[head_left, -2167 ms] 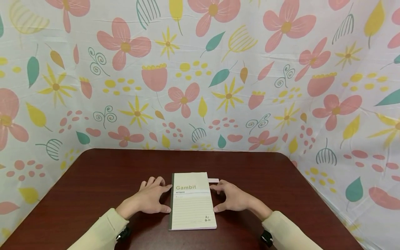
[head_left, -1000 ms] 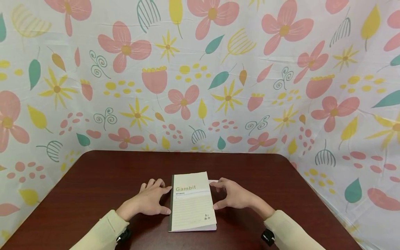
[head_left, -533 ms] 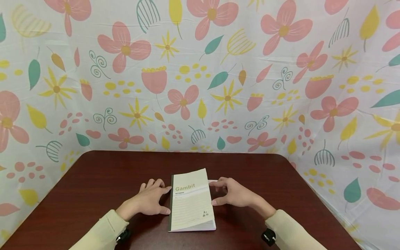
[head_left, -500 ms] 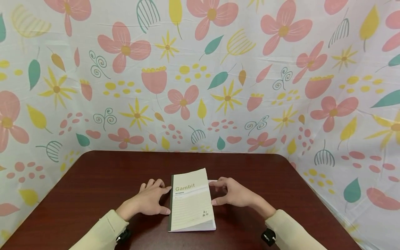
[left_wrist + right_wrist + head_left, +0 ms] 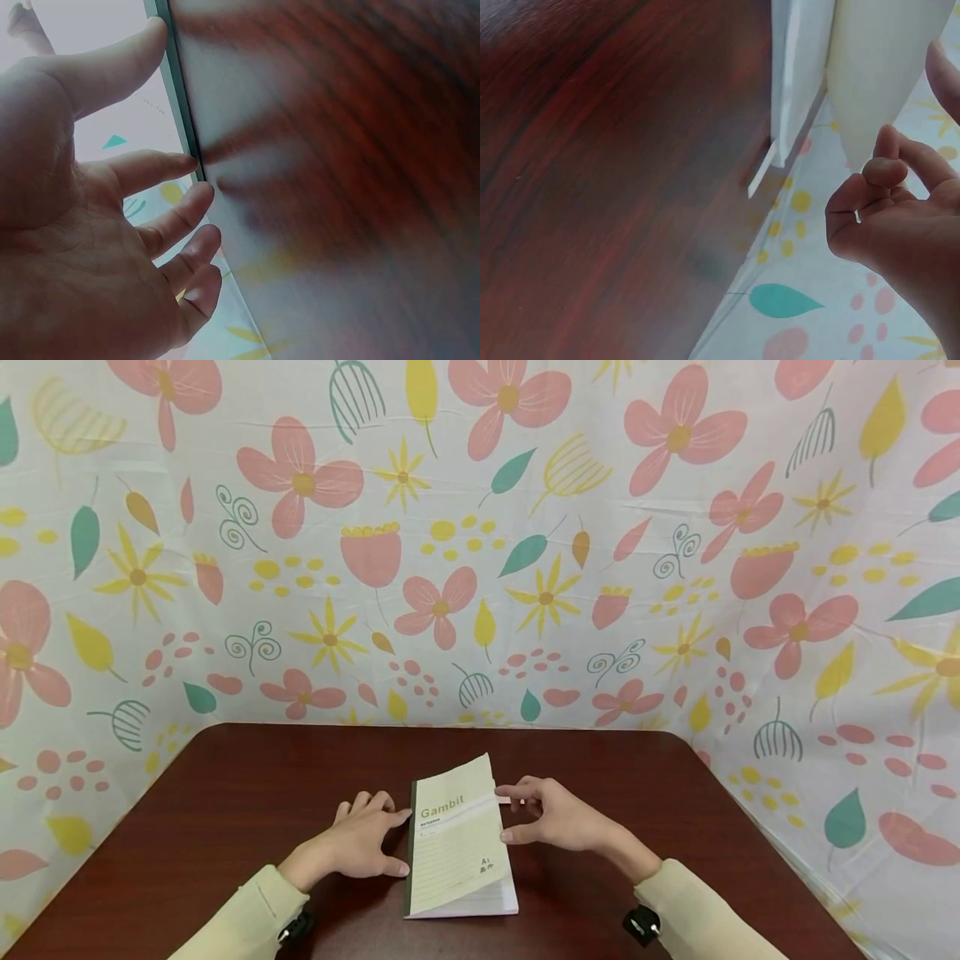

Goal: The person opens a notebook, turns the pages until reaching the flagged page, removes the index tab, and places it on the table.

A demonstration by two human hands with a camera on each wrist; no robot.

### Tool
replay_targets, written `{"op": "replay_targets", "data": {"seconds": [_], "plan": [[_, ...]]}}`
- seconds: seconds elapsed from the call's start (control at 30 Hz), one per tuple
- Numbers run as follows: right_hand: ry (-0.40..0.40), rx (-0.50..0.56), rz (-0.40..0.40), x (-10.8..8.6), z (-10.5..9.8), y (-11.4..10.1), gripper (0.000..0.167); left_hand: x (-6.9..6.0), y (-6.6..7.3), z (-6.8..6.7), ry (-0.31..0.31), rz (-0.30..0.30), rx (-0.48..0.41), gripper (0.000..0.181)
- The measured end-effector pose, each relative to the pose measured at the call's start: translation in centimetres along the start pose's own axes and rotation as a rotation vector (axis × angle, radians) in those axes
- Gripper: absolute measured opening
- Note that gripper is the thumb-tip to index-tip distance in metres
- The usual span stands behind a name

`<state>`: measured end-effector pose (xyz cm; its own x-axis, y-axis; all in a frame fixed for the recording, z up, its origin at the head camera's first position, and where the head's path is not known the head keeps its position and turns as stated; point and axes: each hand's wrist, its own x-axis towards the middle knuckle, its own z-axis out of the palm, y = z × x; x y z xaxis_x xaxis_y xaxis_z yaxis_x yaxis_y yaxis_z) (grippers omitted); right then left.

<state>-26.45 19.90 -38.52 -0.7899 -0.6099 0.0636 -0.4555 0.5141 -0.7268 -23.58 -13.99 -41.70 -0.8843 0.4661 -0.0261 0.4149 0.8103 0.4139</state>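
Head view: what takes up the most room?

A white cloth (image 5: 555, 677) printed with pink flowers, yellow blooms and green leaves, hanging at the far side and round to the left and right.

And after that?

The dark red-brown table (image 5: 285, 777), its far corners rounded. A pale left sleeve (image 5: 232, 914) comes in from the near left, a pale right sleeve (image 5: 701, 910) from the near right.

Where's the notebook?

The notebook (image 5: 446, 868) lies on the table between the two hands, its dark spine (image 5: 410, 843) to the left. "Gambit" is printed on the front cover (image 5: 885, 67), whose right side is raised and curved, with white pages (image 5: 491, 899) showing at the near right.

How are the hands?

The left hand (image 5: 356, 835) is spread wide, thumb and index fingertips against the spine. The right hand (image 5: 562, 818) has a wide gap between thumb and index finger, their tips at the cover's right edge; the right wrist view shows its other fingers bent inward.

Anything smaller?

A black device at each cuff, left (image 5: 298, 927) and right (image 5: 641, 925). Smallest is a pale tab (image 5: 761, 172) poking out right of the notebook, near its far end.
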Motion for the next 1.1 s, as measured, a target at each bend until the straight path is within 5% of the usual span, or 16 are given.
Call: {"op": "replay_targets", "data": {"seconds": [0.57,0.8,1.1], "plan": [[0.018,0.052,-0.051,1.0,-0.1,-2.5,0.067,-0.2,-0.6,-0.3,0.024,0.020,-0.023,0.081],[0.013,0.082,-0.074,1.7,0.0,-3.3,0.063,-0.1,-0.5,-1.0,0.152,0.024,-0.091,0.063],[0.019,0.049,-0.115,2.7,0.4,-4.3,0.059,-0.1,0.4,-2.6,0.317,0.105,-0.201,0.047]]}}
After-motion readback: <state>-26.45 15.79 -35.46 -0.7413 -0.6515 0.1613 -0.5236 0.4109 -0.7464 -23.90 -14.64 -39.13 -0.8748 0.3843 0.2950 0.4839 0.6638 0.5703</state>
